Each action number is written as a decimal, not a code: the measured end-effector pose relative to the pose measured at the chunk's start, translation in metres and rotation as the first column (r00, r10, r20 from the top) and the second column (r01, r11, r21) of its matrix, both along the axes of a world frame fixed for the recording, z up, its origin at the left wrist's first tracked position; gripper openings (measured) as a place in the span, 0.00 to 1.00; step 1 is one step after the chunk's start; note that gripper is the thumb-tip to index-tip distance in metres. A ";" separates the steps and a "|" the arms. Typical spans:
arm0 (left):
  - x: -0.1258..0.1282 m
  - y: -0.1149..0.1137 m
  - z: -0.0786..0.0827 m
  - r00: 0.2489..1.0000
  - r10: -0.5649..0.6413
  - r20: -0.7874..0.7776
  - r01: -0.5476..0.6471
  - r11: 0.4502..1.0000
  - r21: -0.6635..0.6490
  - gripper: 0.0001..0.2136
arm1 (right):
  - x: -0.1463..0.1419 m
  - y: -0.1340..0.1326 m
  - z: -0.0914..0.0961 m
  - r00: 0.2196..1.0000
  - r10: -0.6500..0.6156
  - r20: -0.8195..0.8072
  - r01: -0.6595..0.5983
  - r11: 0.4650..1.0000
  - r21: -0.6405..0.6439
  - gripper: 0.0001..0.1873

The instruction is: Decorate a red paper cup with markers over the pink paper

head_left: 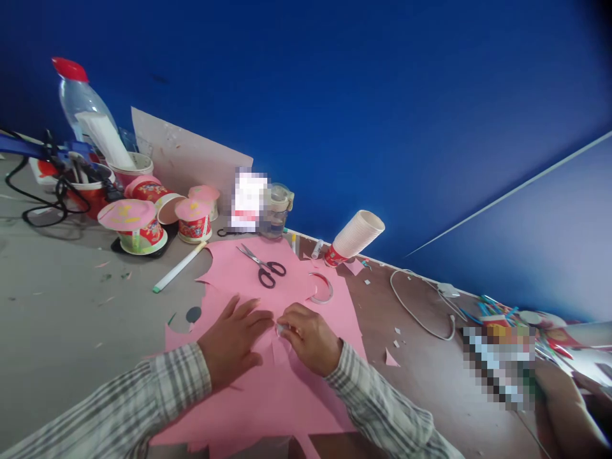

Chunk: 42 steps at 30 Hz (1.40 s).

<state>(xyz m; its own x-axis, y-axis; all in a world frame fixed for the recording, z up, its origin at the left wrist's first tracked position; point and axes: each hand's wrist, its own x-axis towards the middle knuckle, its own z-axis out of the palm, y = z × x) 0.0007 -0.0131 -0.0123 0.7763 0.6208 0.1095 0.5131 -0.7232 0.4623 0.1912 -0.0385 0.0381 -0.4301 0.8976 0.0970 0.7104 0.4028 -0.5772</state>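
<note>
Pink paper sheets [296,395] lie under both hands. My left hand [236,341] rests on the paper with its fingers spread, its fingertips close to those of my right hand. Thumb and fingers of my right hand [308,338] are pinched around a small pale piece [280,329], too small to make out, low over the paper. Beyond the hands are scissors [264,266] with dark handles, blades partly apart. To their right lies a thin tape ring [322,288], partly covered by pink paper.
Pink-topped paper cups [195,223], a white marker [179,268] and a bottle [83,102] are at the left. A lidded jar [277,210] and stacked paper cups [356,236] line the blue wall [310,115]. At right are a white cable [415,319] and another person's arm [564,401].
</note>
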 end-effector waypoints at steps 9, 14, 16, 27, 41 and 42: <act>-0.001 0.000 -0.001 1.000 -0.008 -0.016 0.008 1.000 0.030 0.24 | 0.003 -0.018 -0.002 0.980 0.130 0.154 -0.106 0.982 -0.154 0.10; -0.001 -0.001 -0.004 1.000 -0.009 0.002 0.009 0.999 0.039 0.26 | 0.015 -0.023 0.031 0.988 0.132 0.081 -0.113 0.974 -0.198 0.09; -0.001 -0.001 -0.004 1.000 -0.011 0.011 0.010 1.000 0.020 0.29 | 0.015 -0.016 0.034 0.998 0.053 0.021 -0.050 0.993 -0.110 0.08; 0.000 0.000 0.002 1.000 -0.013 -0.006 0.013 1.000 0.002 0.26 | 0.006 0.002 -0.012 0.982 0.054 0.182 -0.041 0.996 -0.073 0.10; -0.003 0.002 -0.005 1.000 -0.009 0.015 0.009 0.999 0.042 0.28 | 0.045 -0.017 0.011 0.896 -0.230 -0.379 0.188 0.971 -0.146 0.11; -0.003 0.002 -0.005 1.000 -0.009 0.021 0.008 0.999 0.038 0.29 | 0.045 -0.015 0.002 0.852 -0.276 -0.446 0.211 0.959 -0.189 0.11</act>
